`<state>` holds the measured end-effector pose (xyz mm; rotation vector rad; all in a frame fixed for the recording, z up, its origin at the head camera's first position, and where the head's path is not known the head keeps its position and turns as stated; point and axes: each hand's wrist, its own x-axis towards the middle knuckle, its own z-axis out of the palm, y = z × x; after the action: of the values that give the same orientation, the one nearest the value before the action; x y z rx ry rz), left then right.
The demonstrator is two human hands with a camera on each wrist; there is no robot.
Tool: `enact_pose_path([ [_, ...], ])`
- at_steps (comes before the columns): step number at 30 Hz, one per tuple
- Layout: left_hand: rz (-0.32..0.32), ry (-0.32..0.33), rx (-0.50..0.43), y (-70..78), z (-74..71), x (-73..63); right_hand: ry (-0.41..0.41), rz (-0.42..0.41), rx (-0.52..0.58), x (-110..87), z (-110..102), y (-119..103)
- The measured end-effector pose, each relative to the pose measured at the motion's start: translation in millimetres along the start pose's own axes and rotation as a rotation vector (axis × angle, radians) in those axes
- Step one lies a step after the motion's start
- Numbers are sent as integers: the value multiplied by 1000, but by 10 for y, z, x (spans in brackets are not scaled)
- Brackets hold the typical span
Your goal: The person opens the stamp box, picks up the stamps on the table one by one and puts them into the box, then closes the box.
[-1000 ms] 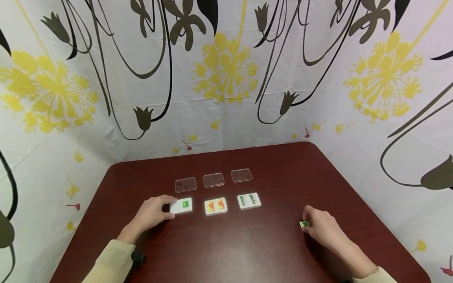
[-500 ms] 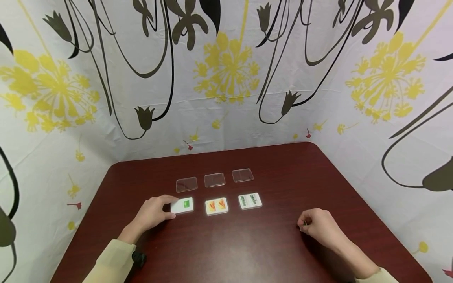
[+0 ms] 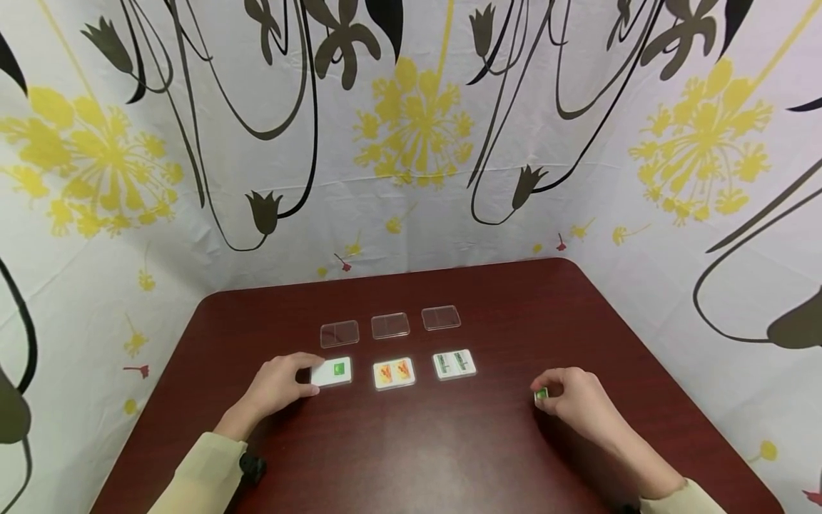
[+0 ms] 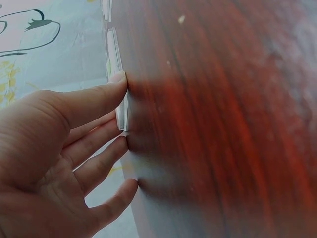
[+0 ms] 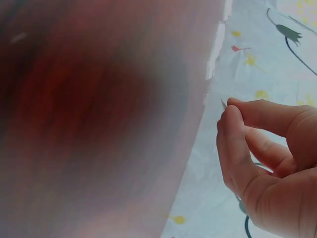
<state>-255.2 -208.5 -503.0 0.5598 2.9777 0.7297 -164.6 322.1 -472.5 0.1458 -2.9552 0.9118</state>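
- Behind it all hangs a white cloth (image 3: pixel 443 243) with big yellow and dark flowers.
- The dark red table (image 3: pixel 417 457) holds up all the boxes.
- My left hand (image 3: pixel 276 385) pinches the left box (image 3: pixel 329 373), thumb at the near edge and a finger at the far edge. I think its job is to hold the box steady.
- My right hand (image 3: pixel 578 403) is well apart from the boxes. It looks lifted off the table — thumb and fingertip pinch the little green piece.
- The left box has one green picture on its right side, and white beside it. I think I am on the step of filling that white side.
- The middle box (image 3: pixel 394 373) shows two orange pictures, and the right box (image 3: pixel 454 364) shows two more. Both lie on the way, so the next move likely calls for going over them.
- Three clear lids (image 3: pixel 390 325) lie in a row behind the boxes.
- Smallest is the green piece (image 3: pixel 541 394), at my right fingertips. It looks tilted, so I guess it needs turning flat — and my left fingers may crowd its spot.
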Motion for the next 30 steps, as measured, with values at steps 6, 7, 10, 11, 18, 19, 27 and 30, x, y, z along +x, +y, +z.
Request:
enact_pose_path([
  [6,-3,-3,-36,7,-3,-11,54,-20,11,73,-21,-134],
  [7,-7,-3,-40,0,-4,-15,65,-32,13,97,-22,-166],
  [10,-22,-2,-57,-23,-11,-15,94,-74,25,173,-19,-281],
  [11,-18,-2,-61,-31,-14,-13,101,-82,35,198,-18,-323],
  [18,-5,-23,-98,-52,-26,7,119,-169,75,341,-11,-640],
  [19,-5,-30,-100,-55,-27,6,119,-179,80,359,-6,-689],
  [27,-50,-40,-120,-105,-32,-13,94,-300,161,596,87,-1141],
  [30,-46,-43,-129,-107,-45,-21,65,-318,184,704,153,-1299],
])
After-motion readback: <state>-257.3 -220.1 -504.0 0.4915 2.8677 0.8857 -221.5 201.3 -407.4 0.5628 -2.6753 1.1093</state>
